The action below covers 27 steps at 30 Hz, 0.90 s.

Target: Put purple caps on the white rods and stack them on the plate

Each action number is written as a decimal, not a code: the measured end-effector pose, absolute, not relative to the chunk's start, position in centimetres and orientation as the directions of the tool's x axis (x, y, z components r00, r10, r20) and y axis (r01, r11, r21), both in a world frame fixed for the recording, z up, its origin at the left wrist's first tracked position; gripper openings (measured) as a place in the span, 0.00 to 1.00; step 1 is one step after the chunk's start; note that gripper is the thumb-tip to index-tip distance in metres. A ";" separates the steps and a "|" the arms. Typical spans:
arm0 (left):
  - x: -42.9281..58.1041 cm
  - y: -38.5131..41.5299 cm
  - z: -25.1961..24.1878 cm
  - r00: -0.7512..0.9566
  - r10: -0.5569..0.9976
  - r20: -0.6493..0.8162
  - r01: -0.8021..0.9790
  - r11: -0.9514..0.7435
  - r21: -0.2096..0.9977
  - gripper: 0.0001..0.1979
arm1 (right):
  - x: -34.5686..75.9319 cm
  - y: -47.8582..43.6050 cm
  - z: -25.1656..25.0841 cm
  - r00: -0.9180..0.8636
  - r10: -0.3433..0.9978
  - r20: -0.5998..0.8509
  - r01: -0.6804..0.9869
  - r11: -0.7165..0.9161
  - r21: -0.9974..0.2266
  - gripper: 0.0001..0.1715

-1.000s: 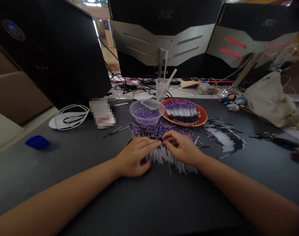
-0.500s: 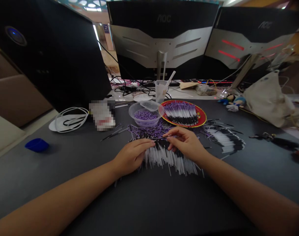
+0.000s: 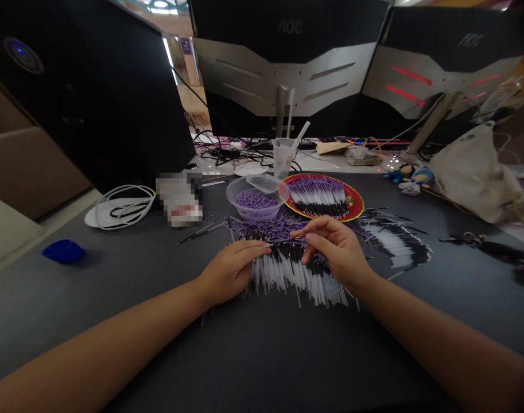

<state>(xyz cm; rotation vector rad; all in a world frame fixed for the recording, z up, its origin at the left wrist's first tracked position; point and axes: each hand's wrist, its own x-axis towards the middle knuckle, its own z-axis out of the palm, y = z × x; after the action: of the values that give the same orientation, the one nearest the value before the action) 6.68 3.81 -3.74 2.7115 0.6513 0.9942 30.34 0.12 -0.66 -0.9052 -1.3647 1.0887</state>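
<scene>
My left hand (image 3: 231, 269) is closed in a pinch on a thin dark stick (image 3: 283, 242), which points right across the pile. Just right of it, my right hand (image 3: 337, 249) has its thumb and index finger apart, near the stick's far end, with nothing visible between them. Beneath both hands lies a pile of thin white-and-black sticks (image 3: 279, 275), roughly side by side. Loose purple pieces (image 3: 283, 226) are heaped behind the pile. More purple pieces fill a clear plastic bowl (image 3: 233, 209). On a red plate (image 3: 355, 205) rest rows of sticks with purple ends.
Another bundle of white-and-black sticks (image 3: 397, 245) lies to the right, near a key holder (image 3: 494, 248). A blue cup-like object (image 3: 63, 251) and a coiled white cable (image 3: 126, 206) are at left. Behind stand a plastic cup with a straw (image 3: 282, 158) and monitors (image 3: 287, 57).
My right hand has moved slightly right, and its thumb and index finger have parted from a pinch at the stick. My left hand stays nearly in place.
</scene>
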 end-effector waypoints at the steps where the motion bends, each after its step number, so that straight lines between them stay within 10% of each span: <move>1: 6.7 3.8 -3.7 0.682 0.464 0.566 0.339 -0.886 0.318 0.22 | 30.4 0.1 -0.7 -0.099 0.953 0.285 -0.062 0.280 -0.958 0.03; 27: 6.9 3.4 -3.3 0.678 0.478 0.559 0.330 -0.877 0.350 0.19 | 30.1 -0.1 -0.6 -0.105 0.957 0.270 0.046 0.276 -0.960 0.05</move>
<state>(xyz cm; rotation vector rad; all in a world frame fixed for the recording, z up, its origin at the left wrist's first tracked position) 6.94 3.44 -3.28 2.6714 0.6524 0.9823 30.09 -0.08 -0.63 -0.9961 -1.4431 1.0407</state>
